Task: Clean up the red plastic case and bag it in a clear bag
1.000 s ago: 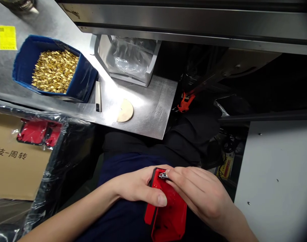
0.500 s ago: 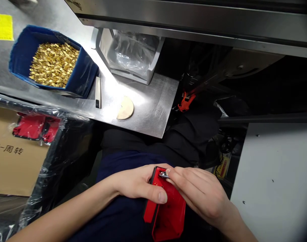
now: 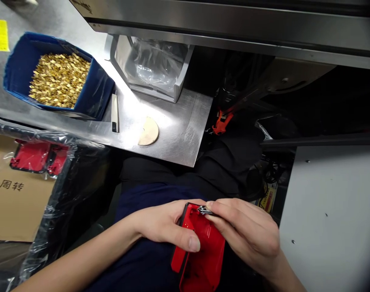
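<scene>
While the left hand is gripping the red, black-edged plastic housing, thumb over its rim, the right hand is pinching a small silver metal tool inside the housing's upper end, just beside the left hand.

One blue bin, one grey bin, one disc, one stick on the counter. One red case, one metal tool.
</scene>
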`<state>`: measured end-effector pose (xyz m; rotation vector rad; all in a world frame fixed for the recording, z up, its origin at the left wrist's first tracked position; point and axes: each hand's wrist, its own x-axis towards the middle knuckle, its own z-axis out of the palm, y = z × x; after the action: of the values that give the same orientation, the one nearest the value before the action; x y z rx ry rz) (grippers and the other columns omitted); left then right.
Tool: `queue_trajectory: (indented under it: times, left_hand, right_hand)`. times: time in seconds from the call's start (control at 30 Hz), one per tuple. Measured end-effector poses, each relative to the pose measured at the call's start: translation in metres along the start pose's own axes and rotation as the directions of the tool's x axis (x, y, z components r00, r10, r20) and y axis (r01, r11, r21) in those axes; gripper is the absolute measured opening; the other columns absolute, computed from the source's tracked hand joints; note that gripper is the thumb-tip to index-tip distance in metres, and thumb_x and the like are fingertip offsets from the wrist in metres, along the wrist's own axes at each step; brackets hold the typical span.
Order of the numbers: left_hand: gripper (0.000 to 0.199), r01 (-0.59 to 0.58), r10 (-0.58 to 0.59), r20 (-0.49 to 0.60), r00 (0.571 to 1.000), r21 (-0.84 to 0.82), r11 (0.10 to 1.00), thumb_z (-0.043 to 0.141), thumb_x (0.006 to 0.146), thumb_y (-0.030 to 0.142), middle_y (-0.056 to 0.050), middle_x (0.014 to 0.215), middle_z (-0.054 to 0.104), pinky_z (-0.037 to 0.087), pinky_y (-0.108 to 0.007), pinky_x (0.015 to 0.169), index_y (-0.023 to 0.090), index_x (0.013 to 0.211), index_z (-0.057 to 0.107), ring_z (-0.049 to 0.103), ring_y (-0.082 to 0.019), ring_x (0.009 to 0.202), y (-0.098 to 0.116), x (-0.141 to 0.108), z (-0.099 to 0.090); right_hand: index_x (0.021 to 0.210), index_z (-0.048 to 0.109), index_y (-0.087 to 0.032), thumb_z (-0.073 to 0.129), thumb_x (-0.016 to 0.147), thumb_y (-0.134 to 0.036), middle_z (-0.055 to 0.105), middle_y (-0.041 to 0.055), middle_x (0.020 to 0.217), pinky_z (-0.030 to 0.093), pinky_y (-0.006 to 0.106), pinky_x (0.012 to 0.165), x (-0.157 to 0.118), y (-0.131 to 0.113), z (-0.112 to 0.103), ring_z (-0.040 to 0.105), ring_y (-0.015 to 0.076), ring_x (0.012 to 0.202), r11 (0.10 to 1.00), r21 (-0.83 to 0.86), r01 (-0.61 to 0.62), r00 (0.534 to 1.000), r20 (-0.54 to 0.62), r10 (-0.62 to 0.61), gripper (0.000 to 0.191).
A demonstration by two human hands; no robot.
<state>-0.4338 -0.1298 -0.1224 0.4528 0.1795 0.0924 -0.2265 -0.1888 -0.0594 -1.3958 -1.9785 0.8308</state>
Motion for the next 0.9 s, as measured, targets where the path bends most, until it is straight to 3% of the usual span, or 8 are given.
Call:
queue_trajectory:
  times: [0.1, 0.23, 0.4, 0.53, 0.63, 0.7, 0.83, 0.9]
  left_hand:
    - [0.069, -0.005, 0.002, -0.047, 0.999, -0.064, 0.998, 0.087, 0.073, 0.048, -0.007, 0.105, 0.066, 0.053, -0.031, 0.082, 0.019, 0.129, 0.060, 0.062, -0.020, 0.090, -0.006, -0.004, -0.004]
    - [0.094, -0.109, 0.067, -0.180, 0.981, -0.233, 0.966, 0.088, 0.066, 0.061, -0.013, 0.120, 0.066, 0.053, -0.033, 0.091, 0.019, 0.143, 0.052, 0.065, -0.025, 0.105, -0.013, -0.012, -0.009]
    - [0.098, -0.242, 0.179, -0.379, 0.908, -0.124, 0.962, 0.083, 0.072, 0.065, -0.011, 0.126, 0.063, 0.051, -0.038, 0.096, 0.026, 0.151, 0.041, 0.064, -0.028, 0.112, -0.009, -0.021, -0.016]
    - [0.077, -0.148, 0.213, -0.588, 0.781, 0.158, 0.976, 0.080, 0.080, 0.057, -0.005, 0.111, 0.063, 0.049, -0.034, 0.087, 0.027, 0.141, 0.044, 0.062, -0.021, 0.095, -0.005, -0.028, -0.017]
    - [0.062, -0.036, 0.211, -0.734, 0.646, 0.246, 0.969, 0.075, 0.086, 0.055, -0.001, 0.105, 0.060, 0.048, -0.032, 0.085, 0.027, 0.133, 0.046, 0.058, -0.017, 0.089, -0.007, -0.032, -0.018]
    - [0.060, 0.002, 0.235, -0.778, 0.583, 0.290, 0.957, 0.072, 0.088, 0.058, -0.002, 0.108, 0.059, 0.048, -0.035, 0.089, 0.027, 0.131, 0.045, 0.058, -0.018, 0.094, -0.010, -0.034, -0.019]
    - [0.057, 0.052, 0.314, -0.823, 0.474, 0.382, 0.923, 0.061, 0.091, 0.064, -0.006, 0.118, 0.059, 0.044, -0.041, 0.101, 0.024, 0.130, 0.048, 0.058, -0.024, 0.109, -0.014, -0.031, -0.024]
    - [0.053, 0.078, 0.307, -0.846, 0.437, 0.375, 0.924, 0.052, 0.095, 0.067, -0.006, 0.116, 0.061, 0.042, -0.042, 0.105, 0.023, 0.126, 0.053, 0.057, -0.025, 0.111, -0.013, -0.026, -0.027]
  right_hand:
    - [0.116, 0.068, -0.022, 0.070, 0.095, -0.016, 0.075, 0.0016, 0.099, 0.057, 0.027, 0.080, 0.006, 0.015, 0.006, 0.070, 0.0142, 0.085, 0.980, 0.001, -0.197, 0.976, -0.089, 0.196, 0.022]
    - [0.119, 0.063, -0.026, 0.066, 0.099, -0.034, 0.073, 0.0006, 0.100, 0.056, 0.027, 0.074, 0.041, 0.055, 0.032, 0.070, 0.0158, 0.084, 0.879, 0.110, -0.464, 0.865, -0.160, 0.476, 0.022]
    - [0.110, 0.065, -0.023, 0.063, 0.099, -0.038, 0.066, 0.0074, 0.112, 0.050, 0.037, 0.096, 0.126, 0.102, 0.094, 0.063, 0.0242, 0.108, 0.916, -0.133, -0.378, 0.913, -0.218, 0.345, 0.019]
    - [0.111, 0.066, -0.020, 0.071, 0.093, -0.038, 0.064, 0.0124, 0.113, 0.047, 0.048, 0.100, 0.165, 0.120, 0.122, 0.058, 0.0339, 0.113, 0.891, -0.247, -0.380, 0.923, -0.155, 0.351, 0.026]
    - [0.123, 0.061, -0.019, 0.073, 0.091, -0.039, 0.060, 0.0148, 0.123, 0.048, 0.046, 0.098, 0.150, 0.114, 0.111, 0.059, 0.0326, 0.114, 0.905, -0.209, -0.370, 0.927, -0.145, 0.345, 0.039]
    - [0.119, 0.061, -0.021, 0.064, 0.098, -0.040, 0.062, 0.0108, 0.118, 0.051, 0.037, 0.091, 0.122, 0.100, 0.093, 0.062, 0.0248, 0.103, 0.935, -0.059, -0.351, 0.934, -0.087, 0.346, 0.028]
    - [0.103, 0.066, -0.025, 0.057, 0.102, -0.047, 0.067, 0.0031, 0.101, 0.050, 0.033, 0.086, 0.056, 0.062, 0.063, 0.064, 0.0204, 0.095, 0.911, 0.302, -0.281, 0.913, 0.377, 0.156, 0.024]
    - [0.109, 0.066, -0.024, 0.067, 0.097, -0.045, 0.069, 0.0046, 0.108, 0.049, 0.035, 0.090, 0.030, 0.046, 0.062, 0.063, 0.0225, 0.101, 0.932, 0.275, -0.237, 0.888, 0.451, 0.093, 0.024]
